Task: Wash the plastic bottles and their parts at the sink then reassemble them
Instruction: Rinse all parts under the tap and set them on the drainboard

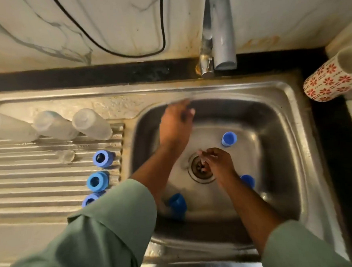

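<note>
Sleeves (107, 235) hide one blue cap (90, 199); blurred left hand (175, 125) unreadable, right hand (219, 163) pinches something indistinct.

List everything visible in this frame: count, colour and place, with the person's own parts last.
bottles: three, frosted clear, lying at the back of the drainboard.
collars: three, blue, open rings at the drainboard's right edge; the nearest partly hidden by a sleeve.
small clear part: one, on the drainboard ribs; too blurred to identify.
caps: three, blue, in the sink basin.
sink: one, steel, with a centre drain.
tap: one, chrome, behind the basin; no water visible.
cable: one, black, against the marble wall.
cup: one, white with red flowers, on the right counter.
left hand: blurred, over the basin.
right hand: above the drain, fingers curled.
sleeves: two, green.
</note>
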A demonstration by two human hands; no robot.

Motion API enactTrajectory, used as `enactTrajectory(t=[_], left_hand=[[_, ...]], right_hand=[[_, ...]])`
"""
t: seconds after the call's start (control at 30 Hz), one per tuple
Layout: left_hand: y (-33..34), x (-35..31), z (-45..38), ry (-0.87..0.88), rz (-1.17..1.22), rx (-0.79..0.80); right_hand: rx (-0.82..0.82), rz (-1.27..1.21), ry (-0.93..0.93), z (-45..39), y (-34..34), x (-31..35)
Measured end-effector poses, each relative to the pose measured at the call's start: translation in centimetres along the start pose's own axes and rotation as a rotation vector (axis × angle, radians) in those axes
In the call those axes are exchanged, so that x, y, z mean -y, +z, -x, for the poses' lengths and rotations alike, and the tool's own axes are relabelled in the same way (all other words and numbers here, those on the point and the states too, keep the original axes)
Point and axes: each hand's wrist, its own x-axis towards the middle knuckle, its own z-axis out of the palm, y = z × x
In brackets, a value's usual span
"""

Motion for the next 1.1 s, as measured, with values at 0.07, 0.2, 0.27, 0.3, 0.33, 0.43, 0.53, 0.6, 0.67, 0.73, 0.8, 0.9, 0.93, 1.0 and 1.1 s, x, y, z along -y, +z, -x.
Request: enactTrajectory(t=[0.07, 0.2, 0.27, 0.3, 0.33, 0.43, 0.53, 0.6, 0.67, 0.73, 0.8, 0.9, 0.93, 1.0, 1.1], left_hand=[[-1.1, -4.0, -2.3, 0.126, 0.199, -0.068], [-2.4, -9.9, -6.3, 0.237, 0.006, 0.07], [-2.3, -10.7, -7.4, 0.177, -0.096, 0.166], [-2.2, -10.8, -7.4, 0.131, -0.065, 0.185], [-2.3, -11.0, -7.3, 0.118, -0.013, 0.187], [-3.0, -11.7, -6.5, 0.132, -0.132, 0.193], [-3.6, -9.8, -8.0, 0.032, -0.364, 0.081], [-3.6, -6.6, -8.5, -0.111, -0.418, 0.146], [-2.8, -3.1, -7.5, -0.187, -0.472, 0.232], [-1.8, -0.7, -5.8, -0.188, -0.438, 0.202], [-1.0, -0.6, -5.3, -0.14, -0.335, 0.079], [-1.9, -2.9, -6.3, -0.054, -0.128, -0.044], [-2.6, -4.1, -6.6, 0.016, -0.087, -0.036], [-3.7, -6.1, -7.6, 0.155, -0.12, 0.029], [-3.7, -8.0, -9.0, 0.172, -0.371, 0.124]], right_hand=[[0.055, -0.256, -0.055, 1.5, -0.4, 1.4], [0.082, -0.371, -0.241, 2.8, -0.6, 3.8], [0.064, -0.316, -0.333, 3.1, -0.5, 4.9], [0.051, -0.266, -0.372, 3.1, -0.5, 5.2], [0.036, -0.222, -0.412, 3.1, -0.5, 5.6], [-0.017, -0.136, -0.473, 2.9, -0.4, 6.3], [-0.078, -0.106, -0.511, 2.8, -0.2, 7.1], [-0.05, -0.176, -0.534, 3.6, -0.1, 7.5], [-0.077, -0.15, -0.567, 3.6, -0.2, 7.4], [-0.133, -0.081, -0.573, 3.5, -0.3, 6.8], [-0.142, -0.04, -0.565, 3.1, -0.3, 6.4], [-0.145, 0.045, -0.545, 2.6, -0.1, 5.4], [-0.142, 0.071, -0.521, 2.6, 0.0, 5.3], [-0.153, 0.056, -0.449, 2.1, 0.1, 5.0], [-0.198, 0.062, -0.433, 1.7, 0.1, 5.4]])
